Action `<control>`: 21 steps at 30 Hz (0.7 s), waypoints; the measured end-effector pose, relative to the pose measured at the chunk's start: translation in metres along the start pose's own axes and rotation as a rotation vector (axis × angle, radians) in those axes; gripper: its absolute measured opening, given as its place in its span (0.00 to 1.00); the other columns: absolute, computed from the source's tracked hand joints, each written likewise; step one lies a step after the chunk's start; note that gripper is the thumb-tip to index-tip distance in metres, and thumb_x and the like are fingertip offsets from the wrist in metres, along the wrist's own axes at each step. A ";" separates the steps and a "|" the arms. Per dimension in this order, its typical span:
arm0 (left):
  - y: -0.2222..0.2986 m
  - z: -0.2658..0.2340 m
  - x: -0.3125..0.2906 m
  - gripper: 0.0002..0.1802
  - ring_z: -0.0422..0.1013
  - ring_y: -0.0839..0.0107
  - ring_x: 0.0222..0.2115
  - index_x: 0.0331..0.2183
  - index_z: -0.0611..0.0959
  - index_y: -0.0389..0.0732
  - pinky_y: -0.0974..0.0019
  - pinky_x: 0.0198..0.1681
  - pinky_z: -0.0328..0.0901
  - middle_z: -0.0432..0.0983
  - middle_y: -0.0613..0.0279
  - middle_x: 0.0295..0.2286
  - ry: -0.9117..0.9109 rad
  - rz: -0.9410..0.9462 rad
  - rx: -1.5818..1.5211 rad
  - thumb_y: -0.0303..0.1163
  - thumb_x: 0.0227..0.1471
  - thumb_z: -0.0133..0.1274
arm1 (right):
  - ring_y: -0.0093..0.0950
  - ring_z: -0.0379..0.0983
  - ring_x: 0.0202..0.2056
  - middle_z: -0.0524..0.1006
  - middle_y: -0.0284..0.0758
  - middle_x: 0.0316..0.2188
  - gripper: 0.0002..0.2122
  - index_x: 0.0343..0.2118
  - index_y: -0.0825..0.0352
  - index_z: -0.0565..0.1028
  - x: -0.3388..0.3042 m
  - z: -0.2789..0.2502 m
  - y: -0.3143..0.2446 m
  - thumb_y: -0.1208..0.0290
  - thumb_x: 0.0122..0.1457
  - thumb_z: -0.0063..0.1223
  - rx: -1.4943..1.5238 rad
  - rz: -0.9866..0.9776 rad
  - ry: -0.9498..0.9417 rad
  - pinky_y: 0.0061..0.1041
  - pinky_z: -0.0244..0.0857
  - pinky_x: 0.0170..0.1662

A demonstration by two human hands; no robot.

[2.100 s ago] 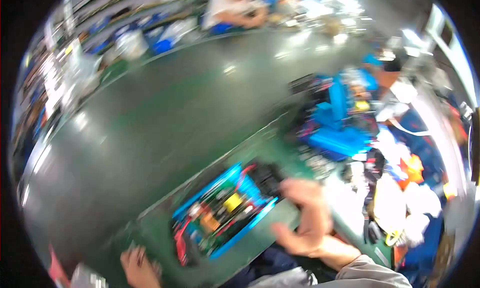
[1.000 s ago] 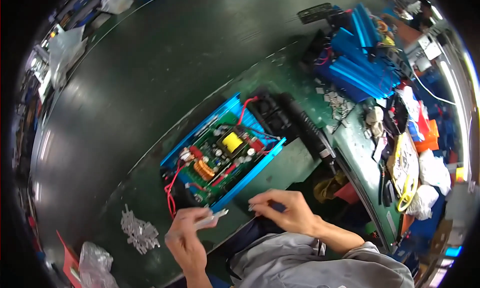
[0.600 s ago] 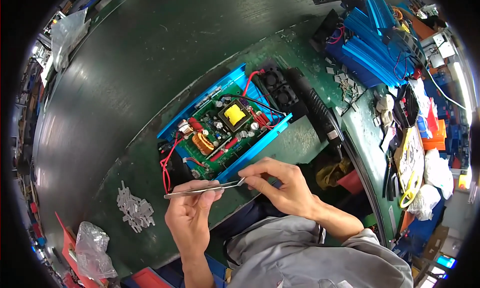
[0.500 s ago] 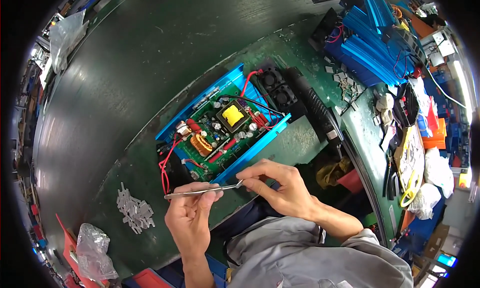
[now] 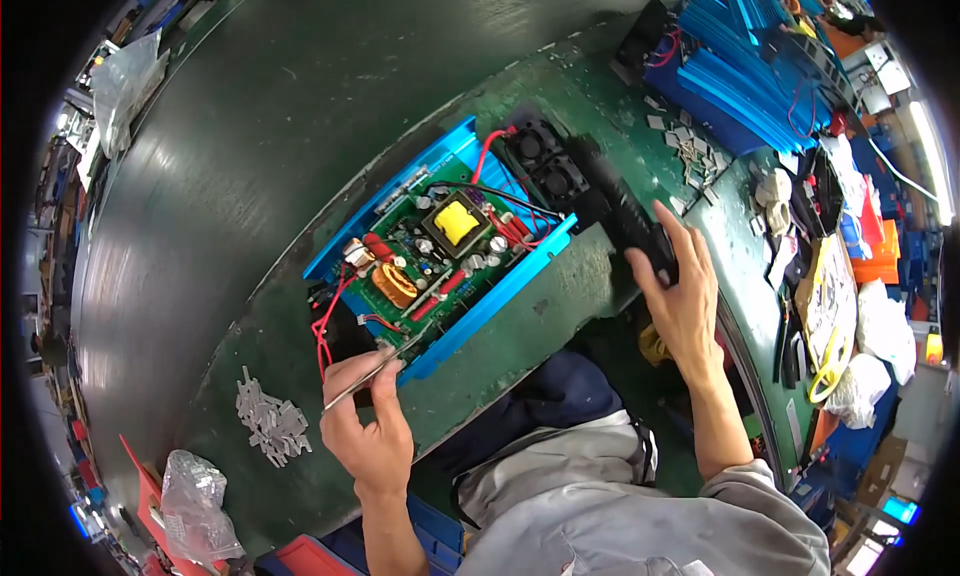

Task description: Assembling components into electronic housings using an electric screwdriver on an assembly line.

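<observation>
My left hand [image 5: 370,426] is closed around silver tweezers [image 5: 372,378]. Their tips reach over the near edge of a green circuit board [image 5: 415,266], beside the wall of its blue metal housing [image 5: 490,306]. Whether anything sits between the tips is too small to tell. On the board stand a yellow-topped transformer [image 5: 456,224] and a copper coil [image 5: 394,286]. To the right, my right hand [image 5: 685,301] has its thumb and fingers around the near end of a black ribbed tool, apparently an electric screwdriver [image 5: 625,201]; the tool is smeared by motion.
Two black fans [image 5: 548,166] adjoin the housing. Grey clips [image 5: 270,421] lie piled at the left, near a clear plastic bag [image 5: 195,506]. Small grey pads [image 5: 695,156] are scattered at the far right, below stacked blue housings [image 5: 750,86]. Yellow-handled scissors [image 5: 828,371] lie at the right.
My right hand has left the tweezer tips and moved right to the black screwdriver. The tweezers in my left hand have swung from in front of the housing to over the board's near edge.
</observation>
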State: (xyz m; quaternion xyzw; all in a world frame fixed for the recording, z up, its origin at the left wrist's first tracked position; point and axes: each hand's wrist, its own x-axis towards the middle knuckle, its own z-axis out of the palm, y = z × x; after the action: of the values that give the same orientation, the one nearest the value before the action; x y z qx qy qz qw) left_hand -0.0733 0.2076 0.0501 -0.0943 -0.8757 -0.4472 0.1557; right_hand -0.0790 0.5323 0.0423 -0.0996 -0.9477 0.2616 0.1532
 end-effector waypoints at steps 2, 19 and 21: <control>-0.002 0.003 -0.003 0.04 0.77 0.69 0.32 0.38 0.78 0.32 0.70 0.37 0.72 0.78 0.54 0.36 0.004 0.049 0.048 0.20 0.59 0.54 | 0.34 0.71 0.38 0.74 0.41 0.40 0.28 0.59 0.66 0.67 -0.034 0.000 0.008 0.70 0.56 0.63 0.081 0.059 -0.012 0.32 0.67 0.42; 0.007 0.024 -0.001 0.08 0.78 0.65 0.38 0.41 0.78 0.26 0.66 0.44 0.75 0.80 0.49 0.37 0.121 0.008 0.238 0.20 0.60 0.53 | 0.45 0.77 0.33 0.77 0.51 0.31 0.22 0.56 0.73 0.64 -0.153 0.020 -0.018 0.60 0.67 0.47 0.883 0.223 -0.740 0.38 0.68 0.38; 0.005 0.024 -0.003 0.08 0.78 0.66 0.37 0.41 0.78 0.26 0.67 0.43 0.75 0.80 0.48 0.37 0.132 -0.011 0.251 0.20 0.60 0.54 | 0.45 0.76 0.31 0.76 0.51 0.30 0.22 0.56 0.73 0.63 -0.155 0.023 -0.015 0.58 0.71 0.37 0.896 0.195 -0.751 0.39 0.68 0.38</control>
State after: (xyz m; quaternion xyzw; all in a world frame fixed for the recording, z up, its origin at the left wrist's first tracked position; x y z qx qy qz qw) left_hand -0.0732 0.2299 0.0397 -0.0396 -0.9132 -0.3400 0.2212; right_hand 0.0560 0.4671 -0.0055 -0.0123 -0.7208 0.6664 -0.1902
